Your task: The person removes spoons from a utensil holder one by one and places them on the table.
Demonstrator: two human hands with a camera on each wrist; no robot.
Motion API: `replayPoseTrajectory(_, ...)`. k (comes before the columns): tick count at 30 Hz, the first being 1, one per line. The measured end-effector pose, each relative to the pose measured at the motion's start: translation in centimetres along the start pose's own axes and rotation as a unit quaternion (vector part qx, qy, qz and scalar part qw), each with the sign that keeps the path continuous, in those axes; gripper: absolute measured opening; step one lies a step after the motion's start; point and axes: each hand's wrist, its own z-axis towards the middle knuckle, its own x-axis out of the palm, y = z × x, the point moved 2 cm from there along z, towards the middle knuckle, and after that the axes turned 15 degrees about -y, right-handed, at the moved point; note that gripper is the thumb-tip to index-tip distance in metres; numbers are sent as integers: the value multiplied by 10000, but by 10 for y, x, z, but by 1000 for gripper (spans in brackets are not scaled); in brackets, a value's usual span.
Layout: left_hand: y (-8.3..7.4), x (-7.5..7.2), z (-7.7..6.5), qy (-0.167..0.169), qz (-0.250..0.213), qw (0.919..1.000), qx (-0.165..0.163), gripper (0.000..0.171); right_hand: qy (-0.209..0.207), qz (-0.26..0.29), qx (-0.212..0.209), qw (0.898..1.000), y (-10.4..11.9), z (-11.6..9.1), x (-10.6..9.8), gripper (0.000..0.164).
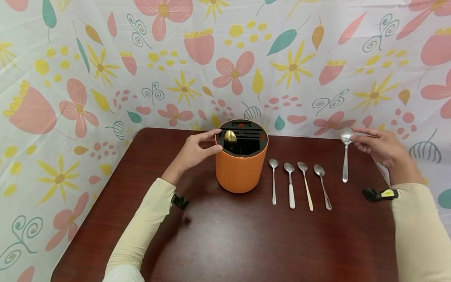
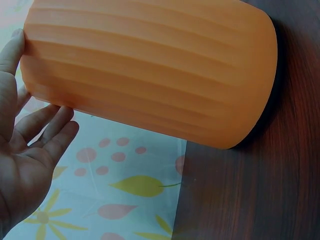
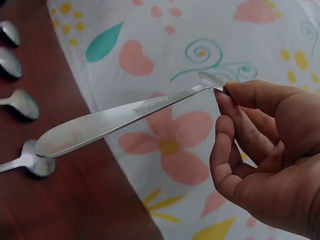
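My left hand point(image 1: 195, 150) holds the rim of an orange utensil holder point(image 1: 240, 174) on its left side, thumb toward the front and fingers toward the back. In the left wrist view, fingertips point(image 2: 65, 114) touch its ribbed wall. A gold spoon point(image 1: 230, 136) stands in the holder's black slotted top, bowl up. My right hand point(image 1: 382, 147) pinches a silver spoon point(image 1: 345, 164) at its bowl, above the table's right side. Its handle points down toward the table; in the right wrist view the flat handle point(image 3: 105, 122) extends left from the thumb and fingers.
Right of the holder, several spoons lie in a row on the dark wooden table point(image 1: 218, 239): one slim silver point(image 1: 273, 184), one white-handled point(image 1: 291, 196), one gold-handled point(image 1: 308, 194), another silver point(image 1: 325, 192). A floral cloth point(image 1: 232, 43) hangs behind the table.
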Motion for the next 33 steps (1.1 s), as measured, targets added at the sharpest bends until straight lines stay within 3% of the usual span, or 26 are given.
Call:
replayPoseTrajectory(7,1,0,1,1,-65,10000,28,56,-37,-673,2,9977,-18,0,-10,32)
replayPoseTrajectory(15,0,0,0,-1,-88,9999,54,55,382,-781,62,9962,-40,1,-21,36)
replayPoseTrajectory(27,-1,1,1,74,-35,9998,-199,57,362,-1873,-176,9815,-67,-1,-31,36)
replayPoseTrajectory(29,-11,0,-2,88,-46,9997,-223,57,338,-1923,-66,9807,-71,-1,-33,36)
replayPoseTrajectory(33,-11,0,-3,42,-59,9999,-90,55,312,-1885,233,9813,-79,-1,-37,35)
